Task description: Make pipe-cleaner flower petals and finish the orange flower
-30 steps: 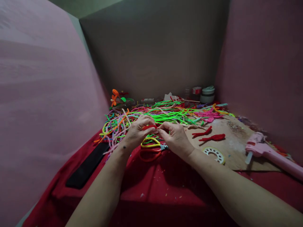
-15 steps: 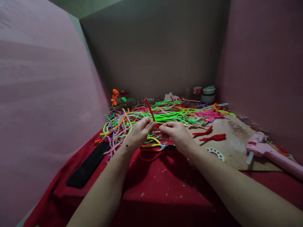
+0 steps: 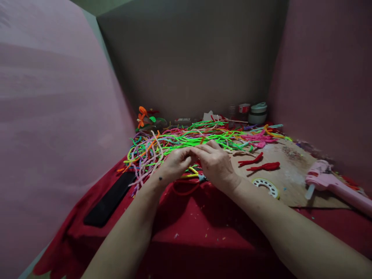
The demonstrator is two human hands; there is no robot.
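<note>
My left hand (image 3: 178, 162) and my right hand (image 3: 215, 162) meet above the front of the table, fingertips pinched together. Between them is a red pipe cleaner, now almost wholly hidden behind the fingers. Right below the hands lie scissors with yellow and red handles (image 3: 186, 193), their blades covered by my right hand. Two red folded pipe cleaner pieces, one slim (image 3: 251, 160) and one fuller (image 3: 266, 166), rest to the right of my right hand. A big heap of coloured pipe cleaners (image 3: 197, 140), many bright green, spreads just behind both hands.
A black phone-like slab (image 3: 109, 201) lies at left on the red cloth (image 3: 200, 221). On the right, a board (image 3: 293, 186) carries a white ring-shaped spool (image 3: 266, 187) and a pink glue gun (image 3: 322, 176). Orange flowers (image 3: 141, 116) and a lidded container (image 3: 257, 113) stand at the back.
My right hand has turned over and closed in against the left. The red pipe cleaner, which stuck up between the hands before, is now hidden by the fingers.
</note>
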